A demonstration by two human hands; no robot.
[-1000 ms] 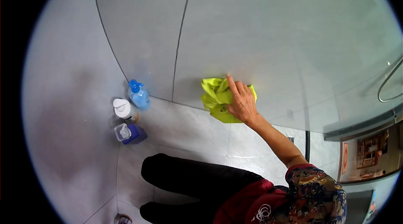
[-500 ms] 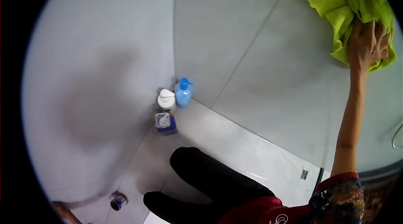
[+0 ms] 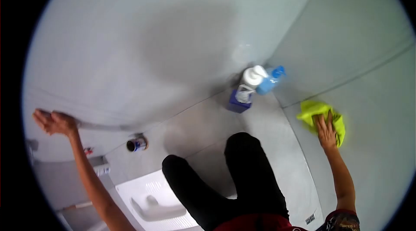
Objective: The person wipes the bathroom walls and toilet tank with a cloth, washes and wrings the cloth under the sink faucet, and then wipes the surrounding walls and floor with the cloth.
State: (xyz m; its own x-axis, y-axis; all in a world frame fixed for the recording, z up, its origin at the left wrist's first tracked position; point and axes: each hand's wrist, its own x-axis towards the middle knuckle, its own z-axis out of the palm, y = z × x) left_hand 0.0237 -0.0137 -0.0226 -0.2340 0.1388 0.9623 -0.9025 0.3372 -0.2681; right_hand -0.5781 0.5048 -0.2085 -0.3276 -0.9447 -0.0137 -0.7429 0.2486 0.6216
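The cloth (image 3: pixel 339 129) lies against the right-hand wall (image 3: pixel 372 114), low down near the floor (image 3: pixel 281 148). It is bright yellow-green, soft and bunched, with loose folds and an irregular outline; its fibre is too small to tell. The right hand (image 3: pixel 328 132) presses on it, fingers extended over the fabric and pinning it to the wall rather than clenched. The left hand (image 3: pixel 55 122) is empty, its fingers released and extended beside the other wall (image 3: pixel 108 58); whether they touch it, I cannot tell.

Both walls are smooth, grey and faintly glossy. In the corner stand a translucent blue pump bottle (image 3: pixel 268 83), a white-topped bottle (image 3: pixel 252 76) and a boxy purple bottle (image 3: pixel 239 102), close together. A small cylindrical can (image 3: pixel 138 144) is near the white, ribbed squat toilet (image 3: pixel 156 200).
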